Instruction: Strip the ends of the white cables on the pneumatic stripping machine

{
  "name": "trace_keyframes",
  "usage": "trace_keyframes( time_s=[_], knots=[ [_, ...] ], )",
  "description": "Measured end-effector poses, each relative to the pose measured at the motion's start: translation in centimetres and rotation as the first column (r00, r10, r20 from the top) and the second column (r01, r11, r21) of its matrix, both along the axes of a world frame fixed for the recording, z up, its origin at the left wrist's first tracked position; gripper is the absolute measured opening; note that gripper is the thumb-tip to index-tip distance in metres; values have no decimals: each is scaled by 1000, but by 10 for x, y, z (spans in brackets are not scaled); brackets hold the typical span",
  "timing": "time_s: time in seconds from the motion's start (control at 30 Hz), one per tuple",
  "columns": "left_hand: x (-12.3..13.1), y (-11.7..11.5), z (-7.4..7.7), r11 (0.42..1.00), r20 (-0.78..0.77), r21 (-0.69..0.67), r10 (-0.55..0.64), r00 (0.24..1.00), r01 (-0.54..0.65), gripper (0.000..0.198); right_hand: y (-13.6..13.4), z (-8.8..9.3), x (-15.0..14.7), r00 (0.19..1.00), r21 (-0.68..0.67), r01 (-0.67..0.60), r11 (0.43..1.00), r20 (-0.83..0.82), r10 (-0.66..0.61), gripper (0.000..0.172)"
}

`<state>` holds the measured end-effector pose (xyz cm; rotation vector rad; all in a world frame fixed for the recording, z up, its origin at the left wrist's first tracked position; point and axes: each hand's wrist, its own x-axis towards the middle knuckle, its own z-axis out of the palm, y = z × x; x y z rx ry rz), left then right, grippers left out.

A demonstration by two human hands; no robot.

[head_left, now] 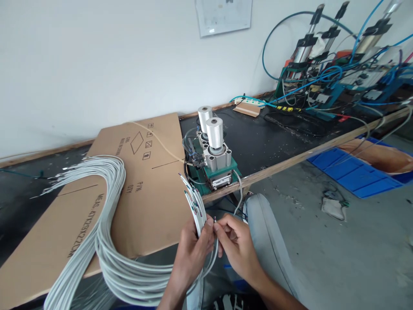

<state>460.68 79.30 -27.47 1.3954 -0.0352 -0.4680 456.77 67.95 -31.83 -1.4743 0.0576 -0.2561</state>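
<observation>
My left hand [193, 247] is closed around a bundle of pale grey cables [197, 209], their cut ends fanning upward with small coloured wires showing. Close beside it, my right hand [238, 245] pinches one cable [214, 260] near its end between thumb and fingers. The two hands nearly touch above my lap. From the left hand, the thick bundle sweeps left and curls up over the flat cardboard [158, 206], with the far ends spread at the left. Just beyond my hands stands a small pneumatic press [215, 159] with two silver cylinders on a green base.
Several larger pneumatic machines [303, 54] with blue hoses stand at the far right of the black bench [251, 146]. A power strip [250, 102] lies by the wall. Below the bench edge sits a blue bin [358, 176], with a pale cloth-like item [334, 207] on the floor.
</observation>
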Motion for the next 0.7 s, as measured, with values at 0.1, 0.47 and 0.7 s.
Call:
trace_keyframes(
  time_s=[0.1, 0.47, 0.7],
  knots=[
    [0, -1, 0, 999, -23, 5, 33, 999, -33, 56, -2, 0, 0, 1000, -6, -15, 1000, -1, 15, 35],
    [14, -4, 0, 998, 59, 66, 16, 998, -20, 55, -23, -8, -2, 964, -287, 69, 956, 267, 11, 18],
    [24, -10, 12, 988, 80, -5, 156, 985, -156, 51, -42, -16, 15, 744, -640, 499, 585, 663, 90, 32]
  ],
)
